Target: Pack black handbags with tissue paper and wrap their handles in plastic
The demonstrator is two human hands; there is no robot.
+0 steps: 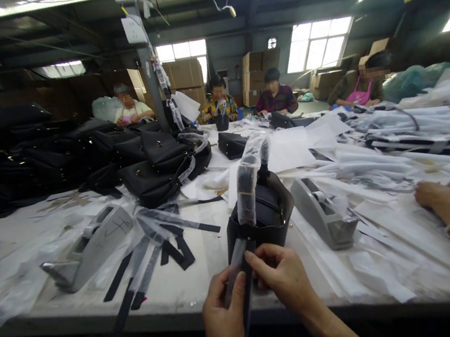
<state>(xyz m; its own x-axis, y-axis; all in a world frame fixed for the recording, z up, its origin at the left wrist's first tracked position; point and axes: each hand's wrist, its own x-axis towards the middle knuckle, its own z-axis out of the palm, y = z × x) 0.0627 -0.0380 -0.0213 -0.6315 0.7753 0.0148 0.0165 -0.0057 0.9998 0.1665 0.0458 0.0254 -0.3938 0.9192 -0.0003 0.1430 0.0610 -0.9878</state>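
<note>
A small black handbag (272, 237) stands on the table in front of me, its top facing up. Its handle (246, 185) rises in an arch, wrapped in clear plastic. From the near side a black strap (248, 289), partly covered with clear film, runs down toward me over the table edge. My left hand (223, 305) pinches this strap lower down, thumb on top. Close to the bag, my right hand (285, 274) grips the strap between thumb and fingers; those fingertips are partly hidden behind it.
Grey tape dispensers flank the bag, one on the left (92, 253) and one on the right (324, 215). Black strap pieces (174, 253) lie at left. Black bags (154, 163) pile up behind. A co-worker's hand (442, 200) works among white sheets at right; several people sit opposite.
</note>
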